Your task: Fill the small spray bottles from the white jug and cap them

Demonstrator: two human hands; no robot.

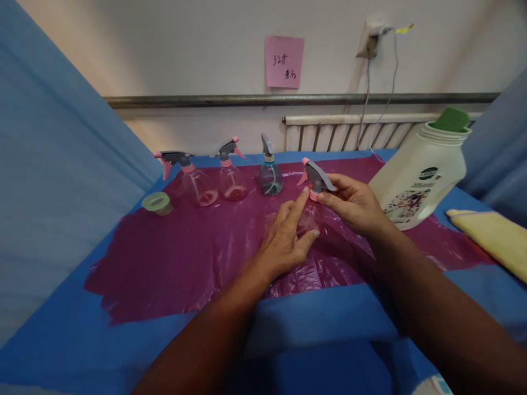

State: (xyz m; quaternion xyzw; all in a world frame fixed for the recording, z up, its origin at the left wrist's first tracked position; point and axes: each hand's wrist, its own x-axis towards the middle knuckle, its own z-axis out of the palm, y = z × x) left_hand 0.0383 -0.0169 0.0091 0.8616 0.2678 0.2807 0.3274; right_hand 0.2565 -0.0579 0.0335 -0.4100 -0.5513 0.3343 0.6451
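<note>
A clear spray bottle (308, 221) with a grey and pink trigger head (318, 176) stands in front of me on the purple plastic sheet (185, 252). My left hand (282, 241) is round the bottle's body, its thumb at the near side and a finger reaching up by the neck. With fingers and thumb, my right hand (354, 202) grips the pink collar under the trigger head. My left hand partly hides the bottle's body. Farther back are a blue spray bottle (270, 178) and two clear ones with pink collars, a middle one (233, 184) and a left one (200, 189).
A large cream jug (420, 170) with a green piece in its mouth stands at the right. Beyond it lies a yellow cloth (489, 233). A small green-lidded cup (157, 203) sits at the left. Blue cloth (321, 312) covers the table; a radiator (329, 134) is behind.
</note>
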